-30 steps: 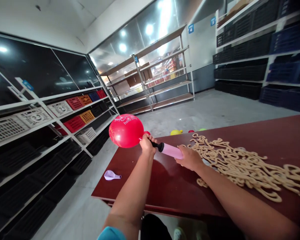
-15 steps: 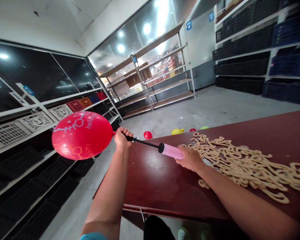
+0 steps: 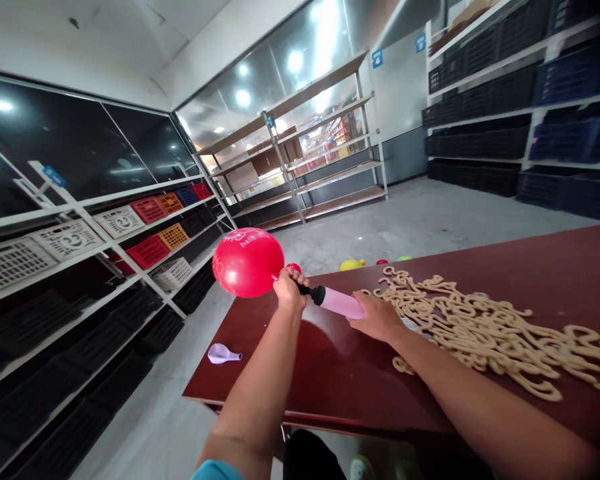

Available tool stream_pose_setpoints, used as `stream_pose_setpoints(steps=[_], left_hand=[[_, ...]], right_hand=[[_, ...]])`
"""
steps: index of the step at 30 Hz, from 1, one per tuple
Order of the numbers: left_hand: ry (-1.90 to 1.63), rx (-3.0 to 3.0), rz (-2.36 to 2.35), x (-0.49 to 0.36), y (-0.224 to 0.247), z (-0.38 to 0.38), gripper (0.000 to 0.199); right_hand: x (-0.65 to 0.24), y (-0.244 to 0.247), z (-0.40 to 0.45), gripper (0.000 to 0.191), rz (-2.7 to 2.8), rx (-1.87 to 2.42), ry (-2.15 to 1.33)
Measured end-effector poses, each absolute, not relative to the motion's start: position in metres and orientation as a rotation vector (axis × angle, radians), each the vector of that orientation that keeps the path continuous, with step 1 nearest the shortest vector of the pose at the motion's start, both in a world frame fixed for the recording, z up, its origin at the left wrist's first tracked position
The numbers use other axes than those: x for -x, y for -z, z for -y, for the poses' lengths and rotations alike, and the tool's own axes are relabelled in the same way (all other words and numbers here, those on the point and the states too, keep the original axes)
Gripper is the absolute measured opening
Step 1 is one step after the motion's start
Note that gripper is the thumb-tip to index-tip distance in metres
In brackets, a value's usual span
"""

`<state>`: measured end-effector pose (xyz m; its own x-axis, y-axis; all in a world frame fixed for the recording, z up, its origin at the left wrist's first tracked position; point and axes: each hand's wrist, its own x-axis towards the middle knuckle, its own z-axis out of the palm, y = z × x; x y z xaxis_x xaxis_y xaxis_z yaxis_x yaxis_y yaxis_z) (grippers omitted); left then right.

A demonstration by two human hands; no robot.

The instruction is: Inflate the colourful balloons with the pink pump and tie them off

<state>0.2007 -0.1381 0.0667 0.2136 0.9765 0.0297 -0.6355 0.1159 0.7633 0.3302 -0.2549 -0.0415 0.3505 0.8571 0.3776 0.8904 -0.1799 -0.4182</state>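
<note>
A red inflated balloon (image 3: 249, 261) with printed lettering points its neck into my left hand (image 3: 291, 288). That hand is closed around the black end of a balloon pump, and its fingers partly hide the balloon's neck. My right hand (image 3: 377, 317) grips the pink barrel of the balloon pump (image 3: 341, 303) over the table. The pump's black end sits close against the barrel, with little of its rod showing. On the table's left part lies a limp lilac balloon (image 3: 224, 354), apart from both hands.
A heap of beige, curly, cord-like pieces (image 3: 485, 327) covers the right part of the dark red table (image 3: 340, 373). Beyond its far edge, a yellow balloon (image 3: 351, 265) and other balloons are on the floor. Shelves with crates (image 3: 147, 251) stand at left and right.
My left hand has moved right toward my right hand, pushing the pump's rod into the barrel. The red balloon came along and now looks smaller. The limp lilac balloon has come into sight.
</note>
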Motion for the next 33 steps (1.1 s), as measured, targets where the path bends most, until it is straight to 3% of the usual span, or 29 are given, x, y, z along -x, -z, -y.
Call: stream_pose_setpoints(steps=[9, 24, 28, 33], left_hand=[[-1.364, -0.851, -0.51, -0.13, -0.141, 0.107, 0.017], [-1.259, -0.729, -0.58, -0.213, -0.051, 0.141, 0.017], [-1.246, -0.753, -0.543, -0.204, -0.06, 0.14, 0.017], [-1.301, -0.807, -0.536, -0.163, -0.109, 0.124, 0.016]], right_hand=[[-0.331, 0.041, 0.253, 0.029, 1.539, 1.928, 0.123], [-0.329, 0.038, 0.259, 0.031, 1.5, 2.091, 0.132], [-0.329, 0.038, 0.259, 0.033, 1.5, 2.061, 0.132], [-0.33, 0.037, 0.258, 0.035, 1.519, 1.98, 0.095]])
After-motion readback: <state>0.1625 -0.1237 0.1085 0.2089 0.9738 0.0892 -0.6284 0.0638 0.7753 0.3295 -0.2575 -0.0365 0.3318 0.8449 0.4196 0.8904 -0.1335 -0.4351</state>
